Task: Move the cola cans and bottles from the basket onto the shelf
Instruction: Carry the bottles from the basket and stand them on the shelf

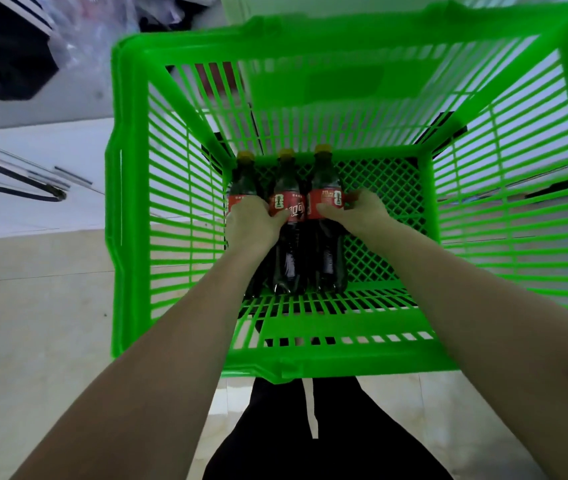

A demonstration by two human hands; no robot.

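Three cola bottles with red labels and yellow caps lie side by side on the floor of a bright green slatted basket [130, 202]. My left hand [253, 225] is wrapped over the left bottle [242, 180], thumb against the middle bottle [289, 244]. My right hand [358, 211] closes around the label of the right bottle [325, 178]. Both forearms reach down into the basket from its near rim. All three bottles rest on the basket's mesh bottom. No cans and no shelf are visible.
The basket's tall walls surround the hands on all sides. Beige tiled floor [33, 323] lies to the left, with thin dark metal bars [16, 174] on a white surface. Dark clothing [2, 46] sits at the top left. My dark trousers [310, 438] show below the basket.
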